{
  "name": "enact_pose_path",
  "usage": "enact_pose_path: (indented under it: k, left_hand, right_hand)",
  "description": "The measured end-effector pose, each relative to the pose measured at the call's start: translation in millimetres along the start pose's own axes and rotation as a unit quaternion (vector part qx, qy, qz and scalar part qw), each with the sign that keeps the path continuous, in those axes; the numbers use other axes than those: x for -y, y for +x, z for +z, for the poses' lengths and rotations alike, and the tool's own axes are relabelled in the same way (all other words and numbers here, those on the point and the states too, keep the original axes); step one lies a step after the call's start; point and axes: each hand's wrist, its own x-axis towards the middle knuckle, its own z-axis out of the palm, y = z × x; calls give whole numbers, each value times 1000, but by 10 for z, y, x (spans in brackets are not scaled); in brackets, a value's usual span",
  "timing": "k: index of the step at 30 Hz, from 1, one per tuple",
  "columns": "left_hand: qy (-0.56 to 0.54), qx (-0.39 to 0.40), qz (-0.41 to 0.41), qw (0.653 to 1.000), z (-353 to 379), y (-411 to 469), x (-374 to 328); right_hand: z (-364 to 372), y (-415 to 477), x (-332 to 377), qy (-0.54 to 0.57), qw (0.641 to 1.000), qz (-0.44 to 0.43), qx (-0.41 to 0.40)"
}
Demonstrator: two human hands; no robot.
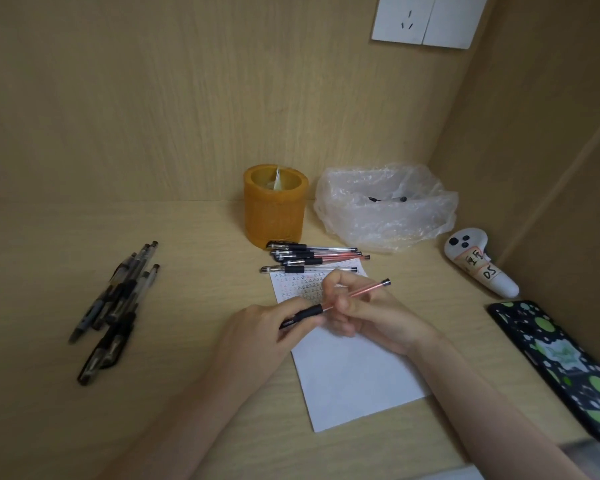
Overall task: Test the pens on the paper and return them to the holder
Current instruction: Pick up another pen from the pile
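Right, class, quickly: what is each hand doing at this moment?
Left hand: grips the black end of the slim clear-barrelled red pen.
Right hand: pinches the same pen's barrel.

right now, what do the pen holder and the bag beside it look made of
Pen holder: probably amber plastic or resin; its rim glows translucent, and the wall looks matte and finely textured.
Bag: thin clear plastic film, judging by its glossy, crinkled, see-through folds.
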Motion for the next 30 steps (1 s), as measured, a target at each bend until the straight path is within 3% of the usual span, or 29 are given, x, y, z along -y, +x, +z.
enact_pose_path:
  k: [4, 9, 17, 21, 30]
  left_hand:
    - [-4, -9, -32, 999, 7, 4, -1]
    - [-5, 10, -73, 997, -18, 5, 12]
    - [35, 59, -79, 995, -3, -2, 28]
    - [44, 71, -77, 994, 5, -11, 48]
    - [66, 78, -71, 992, 18, -6, 48]
  right_hand:
    - [63, 46, 25, -26, 998, -2, -61]
    - [-147, -50, 310, 65, 973, -74, -210]
    - [-226, -55, 152, -151, 889, -63, -427]
    - [-229, -30, 95, -211, 855, -68, -469]
    - [-217, 6, -28, -300, 815, -48, -493]
